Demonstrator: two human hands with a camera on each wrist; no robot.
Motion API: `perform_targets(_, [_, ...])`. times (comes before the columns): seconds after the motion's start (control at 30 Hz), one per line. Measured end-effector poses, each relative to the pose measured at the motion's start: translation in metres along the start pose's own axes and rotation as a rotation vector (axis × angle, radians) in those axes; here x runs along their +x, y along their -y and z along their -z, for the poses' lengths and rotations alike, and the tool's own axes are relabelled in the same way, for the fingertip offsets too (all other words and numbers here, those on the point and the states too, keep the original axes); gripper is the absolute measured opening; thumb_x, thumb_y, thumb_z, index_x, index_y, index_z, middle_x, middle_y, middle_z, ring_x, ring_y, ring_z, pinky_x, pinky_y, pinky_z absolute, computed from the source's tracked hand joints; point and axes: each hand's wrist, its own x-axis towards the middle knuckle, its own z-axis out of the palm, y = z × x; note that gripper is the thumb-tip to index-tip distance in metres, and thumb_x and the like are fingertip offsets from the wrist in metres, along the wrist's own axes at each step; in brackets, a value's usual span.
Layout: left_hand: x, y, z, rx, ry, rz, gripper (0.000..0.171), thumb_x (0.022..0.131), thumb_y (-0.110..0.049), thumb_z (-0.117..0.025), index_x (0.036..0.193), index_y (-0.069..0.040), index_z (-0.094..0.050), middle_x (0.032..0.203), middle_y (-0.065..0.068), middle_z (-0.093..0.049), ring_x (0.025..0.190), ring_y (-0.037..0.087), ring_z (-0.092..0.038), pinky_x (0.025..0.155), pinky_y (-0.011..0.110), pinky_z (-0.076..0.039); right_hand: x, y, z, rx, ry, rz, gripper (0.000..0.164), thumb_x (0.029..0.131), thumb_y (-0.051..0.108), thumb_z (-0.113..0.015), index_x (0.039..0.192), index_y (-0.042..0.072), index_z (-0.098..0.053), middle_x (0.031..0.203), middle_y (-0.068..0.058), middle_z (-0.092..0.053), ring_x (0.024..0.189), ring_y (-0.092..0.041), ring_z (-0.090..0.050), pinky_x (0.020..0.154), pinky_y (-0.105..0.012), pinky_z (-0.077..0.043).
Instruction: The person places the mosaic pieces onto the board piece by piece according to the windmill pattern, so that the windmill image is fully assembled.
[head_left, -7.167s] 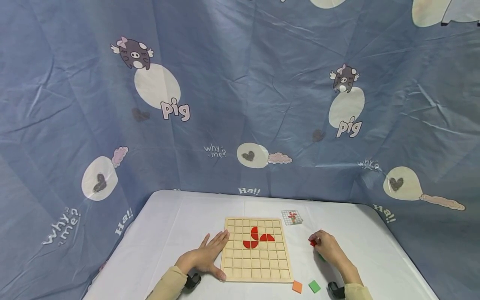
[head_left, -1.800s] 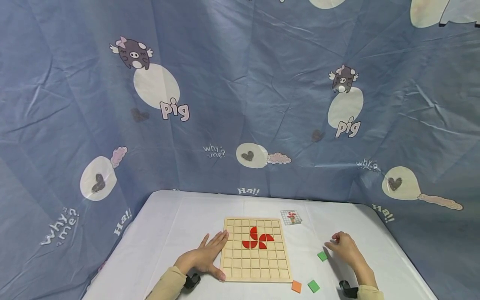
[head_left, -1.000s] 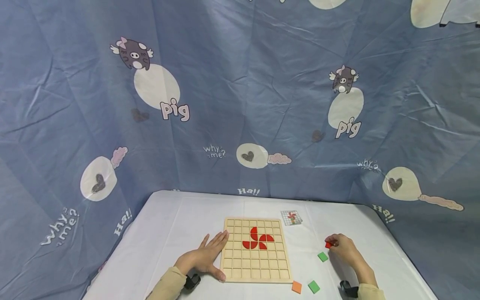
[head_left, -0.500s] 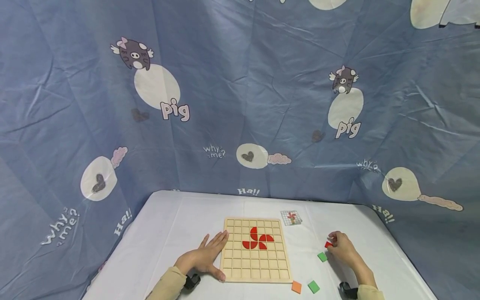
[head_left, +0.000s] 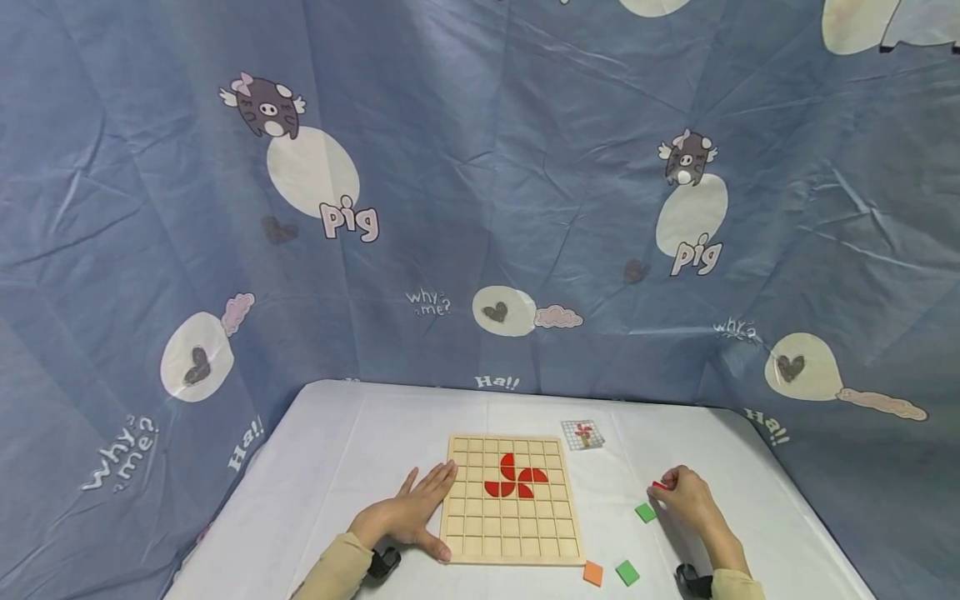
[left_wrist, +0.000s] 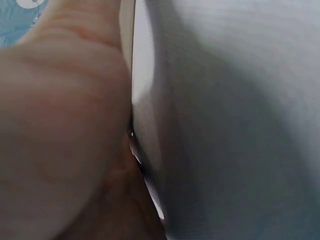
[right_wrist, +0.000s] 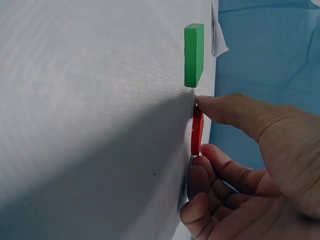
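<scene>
My left hand lies with spread fingers along the left edge of the wooden grid board, its fingertips on the frame. Several red curved pieces sit in the board's upper middle cells, forming a pinwheel. To the right of the board, my right hand pinches a small flat red piece between thumb and index finger, close over the white tabletop. The other fingers are curled underneath. A green square tile lies just beyond the thumb. In the left wrist view, the palm covers much of the board.
A pattern card with a red and green grid picture lies beyond the board's upper right corner. Near the front are an orange tile, touching the board's corner area, and a second green tile. A blue curtain rises behind the table.
Since the oldest frame, another red piece has appeared on the board's pinwheel. My right hand has shifted right and taken hold of a different red piece, turning it slightly. My left hand stays put.
</scene>
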Motion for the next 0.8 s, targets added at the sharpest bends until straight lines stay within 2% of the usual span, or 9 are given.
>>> perform_targets(0.37, [0.0001, 0.0011, -0.0005, 0.017, 0.004, -0.001, 0.132, 0.064, -0.065, -0.075, 0.154, -0.001, -0.003, 0.163, 0.016, 0.0, 0.151, 0.034, -0.002, 0.118, 0.062, 0.0, 0.0032, -0.0012, -0.0019, -0.022, 0.022, -0.031, 0.032, 0.079, 0.015, -0.077, 0.094, -0.007, -0.06, 0.082, -0.013, -0.06, 0.073, -0.021, -0.056, 0.061, -0.032, -0.048])
perform_targets(0.8, [0.0015, 0.0029, -0.003, 0.018, -0.003, 0.007, 0.134, 0.061, -0.068, -0.074, 0.155, -0.003, -0.003, 0.163, 0.014, -0.001, 0.151, 0.033, -0.003, 0.119, 0.061, -0.001, 0.0002, -0.0008, 0.0006, -0.034, 0.004, 0.017, 0.028, 0.078, 0.015, -0.078, 0.09, -0.005, -0.063, 0.08, -0.012, -0.062, 0.071, -0.019, -0.057, 0.06, -0.031, -0.048])
